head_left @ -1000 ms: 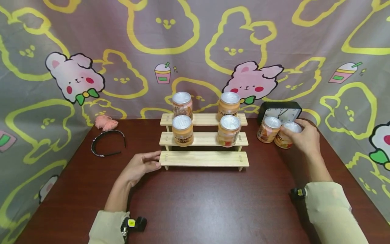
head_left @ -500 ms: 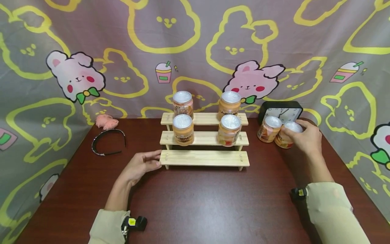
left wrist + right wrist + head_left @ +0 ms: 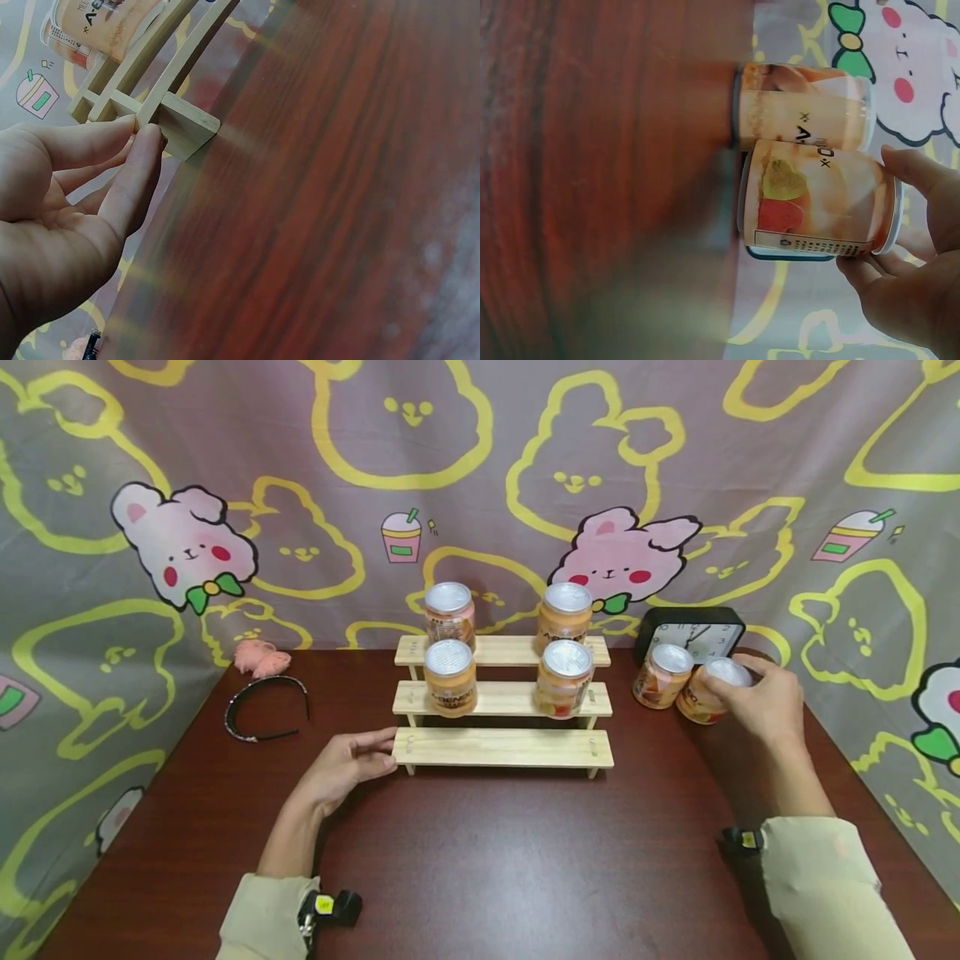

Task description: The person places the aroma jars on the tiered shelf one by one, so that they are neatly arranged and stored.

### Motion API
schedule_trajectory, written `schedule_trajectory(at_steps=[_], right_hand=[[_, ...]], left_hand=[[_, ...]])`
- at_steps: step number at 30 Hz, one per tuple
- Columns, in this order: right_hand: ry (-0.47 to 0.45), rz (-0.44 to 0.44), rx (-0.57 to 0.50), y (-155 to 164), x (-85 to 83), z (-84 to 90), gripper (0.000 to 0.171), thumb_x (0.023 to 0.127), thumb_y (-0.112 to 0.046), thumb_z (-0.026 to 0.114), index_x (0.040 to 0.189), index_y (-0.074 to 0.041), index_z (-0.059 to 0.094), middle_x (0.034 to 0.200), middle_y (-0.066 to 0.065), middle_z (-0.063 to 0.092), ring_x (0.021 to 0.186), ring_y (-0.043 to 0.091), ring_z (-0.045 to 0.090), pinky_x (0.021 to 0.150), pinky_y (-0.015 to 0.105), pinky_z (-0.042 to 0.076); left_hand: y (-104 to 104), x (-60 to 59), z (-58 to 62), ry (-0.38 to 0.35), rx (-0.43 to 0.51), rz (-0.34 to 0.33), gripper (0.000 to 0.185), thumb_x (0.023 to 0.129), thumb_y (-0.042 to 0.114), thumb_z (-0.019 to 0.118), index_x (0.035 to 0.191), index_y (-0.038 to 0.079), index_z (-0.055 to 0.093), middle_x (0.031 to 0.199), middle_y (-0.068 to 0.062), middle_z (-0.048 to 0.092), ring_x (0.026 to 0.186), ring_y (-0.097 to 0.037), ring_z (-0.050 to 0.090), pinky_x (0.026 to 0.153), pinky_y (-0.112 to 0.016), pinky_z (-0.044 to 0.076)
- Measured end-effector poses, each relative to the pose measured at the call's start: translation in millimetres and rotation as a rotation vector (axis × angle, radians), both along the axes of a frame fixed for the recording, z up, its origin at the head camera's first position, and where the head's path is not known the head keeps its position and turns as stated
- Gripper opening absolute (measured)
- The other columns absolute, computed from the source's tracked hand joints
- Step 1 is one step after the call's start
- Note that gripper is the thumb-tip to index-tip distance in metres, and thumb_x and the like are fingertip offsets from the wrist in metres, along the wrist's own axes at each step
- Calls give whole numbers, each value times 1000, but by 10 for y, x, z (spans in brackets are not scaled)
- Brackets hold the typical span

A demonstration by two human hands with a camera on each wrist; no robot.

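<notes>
The can (image 3: 703,693) in the right hand (image 3: 759,703) stands tilted at the right side of the table (image 3: 480,860), touching a second can (image 3: 661,676) just left of it – fingers curled round its top, thumb on the near side. Behind both stands a black clock (image 3: 693,633). The left hand (image 3: 343,767) rests at the left end of the wooden shelf (image 3: 502,748), its fingers pinching the lowest step's edge. Four more cans (image 3: 449,677) stand on the two upper steps. A headband (image 3: 264,710) lies well to the left.
</notes>
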State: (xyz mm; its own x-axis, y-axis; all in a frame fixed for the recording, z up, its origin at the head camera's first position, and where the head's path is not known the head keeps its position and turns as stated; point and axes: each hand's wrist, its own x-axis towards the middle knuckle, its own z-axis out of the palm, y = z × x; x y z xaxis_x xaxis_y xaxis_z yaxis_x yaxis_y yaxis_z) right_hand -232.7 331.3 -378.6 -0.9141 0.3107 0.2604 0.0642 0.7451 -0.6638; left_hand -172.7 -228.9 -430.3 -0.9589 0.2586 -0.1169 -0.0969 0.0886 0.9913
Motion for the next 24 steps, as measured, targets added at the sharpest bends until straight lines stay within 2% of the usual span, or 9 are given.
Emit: schedule_trajectory(at_steps=[10,17,24], right_hand=[[-22,68,66,-31,82,126,66,86,-42,80,130,5,65,120,35,61,104,43,56,66,28,39],[28,93,85,-120,158,260,62,84,-38,82,125,5,67,116,34,63,102,43,57,65,27,38],[58,121,71,-233,233,374,62,83,-39,83,124,5,69,116,31,65,95,33,55,59,15,36]], left_hand=[[-8,0,-6,-5,-11,1,57,93,-10,63,146,-16,40,125,-28,60,92,-11,65,84,-23,54],[-8,3,-11,-8,-2,3,58,93,-10,64,146,-16,40,126,-29,59,93,-12,66,84,-23,54],[-3,1,-7,-6,2,2,59,92,-10,65,146,-16,40,126,-29,59,95,-12,66,85,-24,54]])
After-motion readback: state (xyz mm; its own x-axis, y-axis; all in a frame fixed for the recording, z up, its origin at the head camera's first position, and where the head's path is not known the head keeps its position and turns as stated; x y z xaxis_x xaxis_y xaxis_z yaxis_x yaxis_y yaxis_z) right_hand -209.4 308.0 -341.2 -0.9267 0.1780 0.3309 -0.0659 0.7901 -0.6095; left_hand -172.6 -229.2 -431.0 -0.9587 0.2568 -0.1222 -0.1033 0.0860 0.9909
